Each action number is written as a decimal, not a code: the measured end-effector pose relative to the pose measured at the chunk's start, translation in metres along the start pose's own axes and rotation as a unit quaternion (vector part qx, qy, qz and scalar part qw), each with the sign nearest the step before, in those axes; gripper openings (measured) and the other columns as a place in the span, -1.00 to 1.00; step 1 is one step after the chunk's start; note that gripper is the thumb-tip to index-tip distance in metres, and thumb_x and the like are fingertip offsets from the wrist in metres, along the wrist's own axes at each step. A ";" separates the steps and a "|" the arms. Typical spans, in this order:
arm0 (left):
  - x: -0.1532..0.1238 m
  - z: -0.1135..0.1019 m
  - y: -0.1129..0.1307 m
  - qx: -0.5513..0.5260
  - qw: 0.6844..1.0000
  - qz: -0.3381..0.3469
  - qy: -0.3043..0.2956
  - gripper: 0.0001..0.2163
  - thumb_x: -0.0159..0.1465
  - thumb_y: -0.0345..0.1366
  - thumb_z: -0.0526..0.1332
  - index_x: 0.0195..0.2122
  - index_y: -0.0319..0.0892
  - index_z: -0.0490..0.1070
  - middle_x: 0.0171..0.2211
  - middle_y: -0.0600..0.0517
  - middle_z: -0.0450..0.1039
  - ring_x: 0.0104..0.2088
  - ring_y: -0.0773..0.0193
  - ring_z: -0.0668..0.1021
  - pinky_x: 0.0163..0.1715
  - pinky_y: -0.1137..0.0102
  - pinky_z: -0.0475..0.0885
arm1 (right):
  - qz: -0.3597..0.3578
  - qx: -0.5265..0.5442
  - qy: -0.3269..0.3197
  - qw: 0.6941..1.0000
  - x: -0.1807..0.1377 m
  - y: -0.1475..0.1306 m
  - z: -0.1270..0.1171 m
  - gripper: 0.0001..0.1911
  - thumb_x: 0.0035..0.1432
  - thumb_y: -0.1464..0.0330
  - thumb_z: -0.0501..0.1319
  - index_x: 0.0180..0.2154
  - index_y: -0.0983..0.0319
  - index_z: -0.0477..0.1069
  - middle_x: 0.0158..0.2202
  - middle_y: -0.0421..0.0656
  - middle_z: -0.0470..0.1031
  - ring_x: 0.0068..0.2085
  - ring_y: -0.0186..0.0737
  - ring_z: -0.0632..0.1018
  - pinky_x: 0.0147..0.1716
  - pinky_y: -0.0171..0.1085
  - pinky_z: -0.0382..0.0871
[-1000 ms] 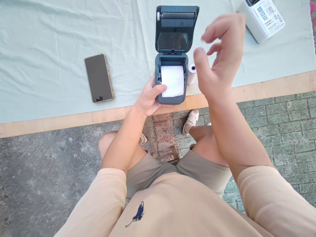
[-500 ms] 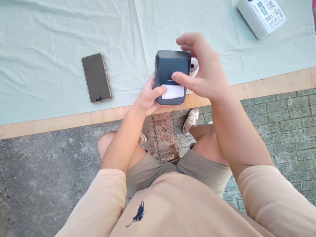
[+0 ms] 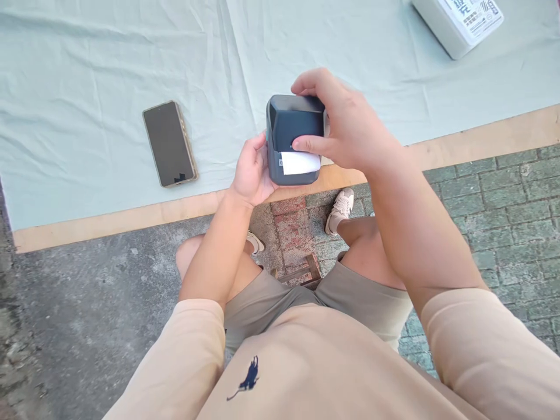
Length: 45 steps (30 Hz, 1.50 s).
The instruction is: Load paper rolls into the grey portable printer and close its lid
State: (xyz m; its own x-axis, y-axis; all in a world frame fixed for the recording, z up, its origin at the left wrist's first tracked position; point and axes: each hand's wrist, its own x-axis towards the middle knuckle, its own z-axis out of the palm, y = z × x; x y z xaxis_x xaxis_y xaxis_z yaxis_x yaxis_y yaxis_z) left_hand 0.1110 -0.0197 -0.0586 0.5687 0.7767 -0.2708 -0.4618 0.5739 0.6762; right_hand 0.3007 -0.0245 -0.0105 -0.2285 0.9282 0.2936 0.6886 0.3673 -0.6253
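Note:
A small dark label printer (image 3: 296,125) is held over the table's front edge. From its slot a white strip of paper (image 3: 301,163) sticks out toward me. My left hand (image 3: 255,172) supports the printer along its left side and from below, the thumb resting by the left edge. Across the lid lies the thumb of my right hand (image 3: 339,125), while its fingers curl around the far right corner. The lid looks slightly raised at the left, though how far is unclear. Most of the printer's right side is hidden by my right hand.
To the left, a smartphone (image 3: 170,143) lies face up on the pale green cloth (image 3: 109,70). A white box with a printed label (image 3: 466,23) stands at the far right. The bare wooden table edge (image 3: 175,207) runs in front of me, above my knees.
My right hand has closed onto the printer's lid and far corner from a looser, spread pose. My left thumb has left the paper for the printer's side. The white roll behind is now covered.

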 end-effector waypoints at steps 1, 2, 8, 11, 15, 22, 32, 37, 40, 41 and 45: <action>-0.001 0.000 0.000 0.005 1.000 -0.005 0.000 -0.61 0.46 -0.01 0.00 -0.02 -0.09 0.54 -0.07 0.05 0.68 0.36 -0.08 0.45 0.21 0.02 0.57 | -0.003 -0.010 0.003 1.000 0.001 -0.001 0.000 -0.51 -0.03 0.40 0.33 -0.04 -0.03 0.33 -0.02 -0.21 0.59 -0.03 0.05 0.60 -0.14 0.00 0.51; -0.001 0.001 0.001 0.009 1.000 -0.004 0.002 -0.63 0.46 -0.02 0.01 -0.02 -0.07 0.54 -0.06 0.07 0.68 0.36 -0.09 0.45 0.21 0.03 0.57 | -0.009 -0.019 0.006 1.000 0.001 -0.003 -0.001 -0.55 0.00 0.39 0.31 -0.05 -0.02 0.33 -0.03 -0.20 0.59 -0.05 0.05 0.60 -0.09 0.01 0.50; 0.002 0.002 0.004 0.043 0.997 0.017 0.063 -0.61 0.44 -0.04 -0.04 -0.08 -0.12 0.51 -0.01 0.01 0.65 0.42 0.01 0.38 0.23 0.15 0.55 | -0.060 -0.012 0.006 0.998 -0.002 -0.008 -0.015 -0.61 0.10 0.33 0.28 0.00 0.10 0.38 0.10 -0.09 0.53 0.11 -0.01 0.52 0.09 -0.03 0.46; 0.002 0.006 0.008 0.059 0.996 0.000 0.068 -0.62 0.41 -0.04 -0.02 -0.06 -0.12 0.51 0.10 -0.03 0.60 0.44 -0.01 0.34 0.20 0.16 0.57 | -0.061 -0.002 -0.023 0.998 -0.003 -0.006 -0.017 -0.42 -0.01 0.42 0.35 0.07 0.03 0.32 0.17 -0.15 0.48 0.20 -0.07 0.48 0.15 -0.10 0.45; -0.005 0.013 0.011 0.069 0.996 -0.009 0.060 -0.52 0.36 0.16 0.05 0.05 -0.05 0.48 0.17 -0.07 0.56 0.44 -0.09 0.35 0.19 0.06 0.57 | -0.063 -0.026 0.064 0.996 0.000 -0.008 -0.014 -0.57 0.03 0.30 0.39 -0.06 0.10 0.34 0.12 -0.05 0.50 0.12 -0.05 0.50 0.07 -0.09 0.50; -0.009 0.004 0.002 0.095 0.995 -0.007 0.038 -0.61 0.37 0.04 0.20 0.12 -0.01 0.44 0.26 -0.01 0.48 0.35 -0.13 0.46 0.04 0.06 0.66 | -0.034 -0.064 0.180 0.981 0.003 -0.021 -0.004 -0.81 0.25 0.40 0.19 -0.40 0.09 0.25 -0.41 -0.25 0.54 -0.33 -0.14 0.57 -0.17 -0.11 0.48; -0.002 -0.005 -0.005 0.126 0.991 0.047 -0.008 -0.63 0.37 -0.04 0.27 0.14 -0.03 0.40 0.12 0.00 0.55 0.33 -0.08 0.49 0.05 0.20 0.64 | 0.029 -0.226 -0.052 0.972 0.000 -0.018 -0.006 -0.61 0.11 0.45 0.26 -0.01 0.04 0.51 -0.15 -0.10 0.68 0.12 0.32 0.52 -0.05 0.17 0.42; -0.003 -0.004 -0.004 0.099 0.994 0.047 0.005 -0.71 0.41 -0.10 0.20 0.10 -0.04 0.44 0.12 0.01 0.56 0.35 -0.06 0.48 0.08 0.18 0.65 | 0.003 -0.162 0.000 0.987 0.001 -0.030 -0.013 -0.52 -0.09 0.53 0.23 -0.07 0.14 0.49 -0.17 -0.12 0.68 0.05 0.29 0.57 -0.03 0.15 0.39; -0.003 -0.004 0.000 0.087 0.996 0.001 0.024 -0.64 0.42 -0.01 0.14 0.12 -0.04 0.44 0.22 -0.03 0.52 0.36 -0.15 0.46 0.07 0.03 0.67 | -0.033 0.071 0.099 0.992 0.002 -0.025 -0.025 -0.66 -0.08 0.42 0.21 -0.17 0.13 0.41 -0.11 -0.18 0.63 -0.07 0.05 0.62 -0.15 -0.05 0.42; -0.003 -0.005 0.002 0.083 0.996 -0.012 0.025 -0.61 0.42 0.03 0.12 0.13 -0.05 0.44 0.24 -0.05 0.52 0.36 -0.18 0.46 0.07 -0.01 0.67 | -0.015 0.155 0.133 0.979 0.002 -0.017 -0.030 -0.71 -0.03 0.35 0.19 -0.18 0.11 0.39 -0.07 -0.18 0.61 -0.08 0.01 0.62 -0.21 -0.08 0.43; -0.001 -0.005 0.006 0.071 0.997 -0.016 0.037 -0.53 0.42 0.11 0.05 0.09 -0.10 0.48 0.22 -0.07 0.55 0.38 -0.20 0.43 0.12 -0.05 0.65 | 0.197 0.379 0.205 0.881 -0.001 0.062 -0.042 -0.65 0.09 0.18 -0.12 -0.19 0.06 0.34 0.14 -0.11 0.51 0.03 0.11 0.57 -0.27 0.00 0.43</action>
State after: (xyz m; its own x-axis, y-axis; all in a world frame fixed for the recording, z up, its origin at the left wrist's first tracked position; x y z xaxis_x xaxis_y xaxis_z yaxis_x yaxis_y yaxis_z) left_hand 0.1043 -0.0162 -0.0577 0.5277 0.7789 -0.3390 -0.3413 0.5598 0.7551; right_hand 0.3722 -0.0056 -0.0192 0.2993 0.9504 0.0851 -0.0335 0.0996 -0.9945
